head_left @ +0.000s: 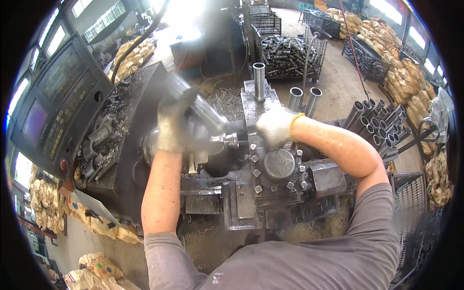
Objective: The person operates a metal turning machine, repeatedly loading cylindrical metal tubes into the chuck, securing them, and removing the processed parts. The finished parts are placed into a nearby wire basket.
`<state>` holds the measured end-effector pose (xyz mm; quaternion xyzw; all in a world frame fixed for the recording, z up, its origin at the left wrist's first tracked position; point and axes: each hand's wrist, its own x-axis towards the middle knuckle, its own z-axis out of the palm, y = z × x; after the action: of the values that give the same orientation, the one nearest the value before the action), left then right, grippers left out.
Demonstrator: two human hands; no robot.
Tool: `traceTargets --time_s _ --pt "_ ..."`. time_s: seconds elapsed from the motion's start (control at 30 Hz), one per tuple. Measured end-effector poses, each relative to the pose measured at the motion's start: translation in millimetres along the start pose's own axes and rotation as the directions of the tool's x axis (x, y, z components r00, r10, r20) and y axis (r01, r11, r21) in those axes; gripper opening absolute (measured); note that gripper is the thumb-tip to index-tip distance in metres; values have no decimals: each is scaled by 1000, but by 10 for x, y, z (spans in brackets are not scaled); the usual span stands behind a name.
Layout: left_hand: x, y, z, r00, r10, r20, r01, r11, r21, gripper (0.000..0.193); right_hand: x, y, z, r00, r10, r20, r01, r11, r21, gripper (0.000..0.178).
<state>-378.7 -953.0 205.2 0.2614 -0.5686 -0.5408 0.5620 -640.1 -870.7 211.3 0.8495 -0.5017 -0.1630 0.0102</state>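
Observation:
My left hand [172,129], in a pale glove with dark patches, is wrapped round a shiny steel tube [207,112]. The tube slants over the lathe's chuck area, and both are smeared by motion. Just below it a short bright round metal piece [231,140] points toward the tool post. My right hand [277,126], gloved and with a yellow band at the wrist, is curled just beyond the square tool post [279,164] with its round cap and several bolts. Whatever its fingers close on is hidden. One steel tube [259,82] stands upright on the carriage ahead of that hand.
Two more tubes [295,99] stand beyond my right wrist. Several tubes [374,123] are stacked at the right. A control panel [53,104] rises at the left, beside a chip-strewn ledge [104,140] holding metal parts. Wire bins [290,55] and sacks [401,72] stand farther back.

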Motion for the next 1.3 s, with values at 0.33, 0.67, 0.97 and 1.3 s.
traceTargets --time_s 0.33,0.67,0.97,1.3 --pt "-1050 -430 -442 973 130 -193 -60 942 330 46 131 389 168 913 130 -386 123 816 565 31" --pt "-2145 -706 83 959 -283 12 271 929 251 31 1125 437 693 985 -14 173 -100 770 630 66" --pt "-2030 -1474 160 933 322 -162 -108 677 728 35 1872 548 1201 771 -374 516 -248 570 783 52" --pt "-2643 -1403 360 994 -93 -55 108 795 597 42 1576 351 1004 904 -262 338 108 904 413 56"
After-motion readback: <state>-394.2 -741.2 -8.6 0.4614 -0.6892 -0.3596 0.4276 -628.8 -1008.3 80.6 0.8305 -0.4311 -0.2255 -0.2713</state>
